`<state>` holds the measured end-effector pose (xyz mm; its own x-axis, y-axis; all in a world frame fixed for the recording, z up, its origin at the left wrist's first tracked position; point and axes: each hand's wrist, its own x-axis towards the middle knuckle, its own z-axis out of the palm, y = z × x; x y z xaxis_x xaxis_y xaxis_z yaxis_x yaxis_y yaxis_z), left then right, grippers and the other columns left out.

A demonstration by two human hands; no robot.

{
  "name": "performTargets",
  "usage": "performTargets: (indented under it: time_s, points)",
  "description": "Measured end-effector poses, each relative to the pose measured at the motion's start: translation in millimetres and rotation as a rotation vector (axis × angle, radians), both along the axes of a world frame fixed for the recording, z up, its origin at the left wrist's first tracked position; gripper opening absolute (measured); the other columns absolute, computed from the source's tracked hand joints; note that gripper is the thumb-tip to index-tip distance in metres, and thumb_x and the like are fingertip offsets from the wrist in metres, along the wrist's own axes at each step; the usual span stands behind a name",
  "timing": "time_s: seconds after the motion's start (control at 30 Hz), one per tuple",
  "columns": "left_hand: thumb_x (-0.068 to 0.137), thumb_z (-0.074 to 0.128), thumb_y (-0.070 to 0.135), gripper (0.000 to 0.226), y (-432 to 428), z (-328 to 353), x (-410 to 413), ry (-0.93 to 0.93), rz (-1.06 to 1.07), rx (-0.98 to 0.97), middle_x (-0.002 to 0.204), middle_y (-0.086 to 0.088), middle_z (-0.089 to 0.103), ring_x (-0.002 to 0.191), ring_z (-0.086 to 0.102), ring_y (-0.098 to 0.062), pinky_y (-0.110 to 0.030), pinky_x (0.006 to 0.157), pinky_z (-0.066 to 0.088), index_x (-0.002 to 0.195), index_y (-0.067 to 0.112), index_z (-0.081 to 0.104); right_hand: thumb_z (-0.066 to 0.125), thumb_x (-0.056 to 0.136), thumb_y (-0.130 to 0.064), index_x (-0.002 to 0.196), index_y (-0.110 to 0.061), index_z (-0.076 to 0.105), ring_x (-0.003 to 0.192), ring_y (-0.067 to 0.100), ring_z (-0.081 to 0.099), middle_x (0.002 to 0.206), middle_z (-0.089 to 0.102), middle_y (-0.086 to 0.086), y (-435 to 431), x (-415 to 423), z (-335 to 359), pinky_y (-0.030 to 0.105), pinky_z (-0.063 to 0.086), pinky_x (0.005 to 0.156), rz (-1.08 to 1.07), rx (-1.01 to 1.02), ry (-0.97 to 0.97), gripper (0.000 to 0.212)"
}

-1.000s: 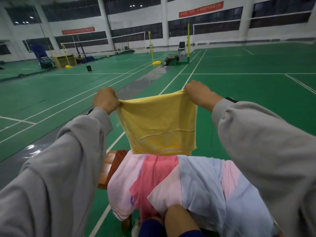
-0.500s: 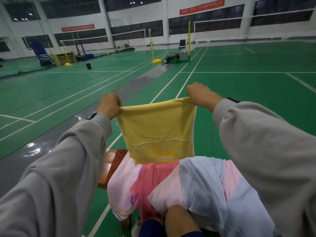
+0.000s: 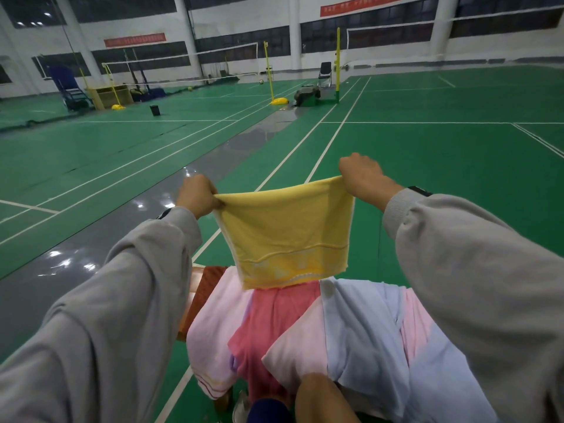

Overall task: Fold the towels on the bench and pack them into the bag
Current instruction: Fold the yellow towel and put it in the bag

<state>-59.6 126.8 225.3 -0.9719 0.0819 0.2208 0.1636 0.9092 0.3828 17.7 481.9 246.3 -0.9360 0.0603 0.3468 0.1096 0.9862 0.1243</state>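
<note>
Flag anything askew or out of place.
The towels lie heaped and overlapping on the bench; the pale pink towel droops over its edge. The yellow towel, held by left hand and right hand, looks fine.

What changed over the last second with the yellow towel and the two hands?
The left hand and right hand lowered the yellow towel slightly; its bottom hem now overlaps the far edge of the towel pile in view. Both keep pinching its top corners; nothing let go. The pile on the bench is unchanged.
</note>
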Motion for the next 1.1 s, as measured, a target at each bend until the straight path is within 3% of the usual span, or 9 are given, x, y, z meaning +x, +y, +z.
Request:
performTargets:
  time_s: [0.17, 0.23, 0.33, 0.53, 0.67, 0.83, 0.9, 0.97, 1.1]
  points:
    - [0.087, 0.067, -0.012, 0.018, 11, -11, -12, -0.119, 0.031, 0.805, 0.095, -0.023, 0.069, 0.092, 0.071, -0.04, -0.041, 0.081, 0.062, 0.081, 0.004, 0.067, 0.053, 0.073, 0.012, 0.071, -0.005, 0.058, 0.058, 0.024, 0.054, 0.065, 0.054, 0.01, 15, -27, -10, 0.03, 0.045, 0.046, -0.159, -0.639, 0.123, 0.018]
    - [0.089, 0.065, -0.012, 0.02, 14, -10, -16, -0.075, 0.014, 1.011, 0.094, -0.019, 0.067, 0.102, 0.068, -0.039, -0.038, 0.088, 0.06, 0.083, 0.007, 0.066, 0.054, 0.077, 0.012, 0.082, -0.003, 0.065, 0.066, 0.027, 0.063, 0.075, 0.061, 0.013, 19, -34, -8, 0.038, 0.06, 0.06, -0.159, -1.001, 0.182, 0.019]
    - [0.092, 0.062, -0.011, 0.018, 14, -1, -10, -0.012, -0.001, 1.11, 0.1, -0.019, 0.067, 0.104, 0.068, -0.034, -0.03, 0.088, 0.059, 0.09, 0.007, 0.065, 0.054, 0.083, 0.006, 0.09, -0.005, 0.066, 0.094, 0.035, 0.07, 0.098, 0.068, 0.018, 23, -33, -4, 0.047, 0.064, 0.076, -0.096, -1.348, 0.261, 0.019]
    - [0.095, 0.057, -0.011, 0.017, 1, -10, 32, -0.058, -0.039, 0.96, 0.09, -0.014, 0.064, 0.098, 0.063, -0.032, -0.036, 0.089, 0.057, 0.097, 0.004, 0.064, 0.059, 0.086, 0.001, 0.084, -0.016, 0.065, 0.099, 0.03, 0.071, 0.103, 0.072, 0.017, 23, 22, -16, 0.043, 0.062, 0.085, 0.005, -1.394, 0.226, 0.018]
    - [0.098, 0.054, -0.002, 0.023, -15, -47, 73, -0.163, -0.037, 0.748, 0.088, -0.015, 0.061, 0.087, 0.058, -0.026, -0.032, 0.073, 0.054, 0.085, 0.013, 0.064, 0.063, 0.087, -0.002, 0.088, -0.01, 0.068, 0.093, 0.023, 0.06, 0.092, 0.066, 0.007, 30, 71, -43, 0.041, 0.054, 0.085, 0.087, -1.283, -0.007, 0.009]
    - [0.095, 0.062, 0.003, 0.018, -36, -115, 129, -0.377, -0.175, 0.243, 0.075, -0.009, 0.061, 0.067, 0.053, -0.019, -0.02, 0.051, 0.046, 0.082, 0.013, 0.07, 0.063, 0.084, -0.004, 0.081, -0.011, 0.07, 0.083, 0.023, 0.06, 0.084, 0.066, 0.008, 38, 138, -119, 0.033, 0.048, 0.076, 0.055, -1.127, -0.401, 0.01]
    - [0.093, 0.067, 0.008, 0.012, -46, -148, 145, -0.526, -0.191, 0.113, 0.084, -0.006, 0.07, 0.069, 0.062, -0.017, -0.024, 0.061, 0.053, 0.088, 0.016, 0.076, 0.066, 0.082, -0.007, 0.093, -0.008, 0.074, 0.086, 0.021, 0.072, 0.089, 0.075, 0.005, 42, 164, -151, 0.034, 0.05, 0.08, 0.011, -0.974, -0.679, 0.014]
    - [0.093, 0.069, 0.01, 0.013, -50, -166, 158, -0.717, -0.174, 0.112, 0.097, -0.004, 0.076, 0.088, 0.073, -0.02, -0.032, 0.074, 0.059, 0.097, 0.018, 0.077, 0.069, 0.081, -0.007, 0.104, -0.007, 0.073, 0.089, 0.021, 0.077, 0.092, 0.078, 0.001, 43, 183, -176, 0.036, 0.051, 0.084, -0.032, -0.889, -0.868, 0.024]
    - [0.094, 0.072, 0.013, 0.014, -45, -168, 164, -0.854, -0.207, 0.169, 0.099, -0.007, 0.078, 0.095, 0.075, -0.025, -0.035, 0.077, 0.057, 0.107, 0.01, 0.075, 0.071, 0.084, -0.005, 0.104, -0.012, 0.071, 0.09, 0.026, 0.077, 0.1, 0.076, 0.003, 45, 193, -195, 0.037, 0.053, 0.08, -0.084, -0.936, -0.977, 0.021]
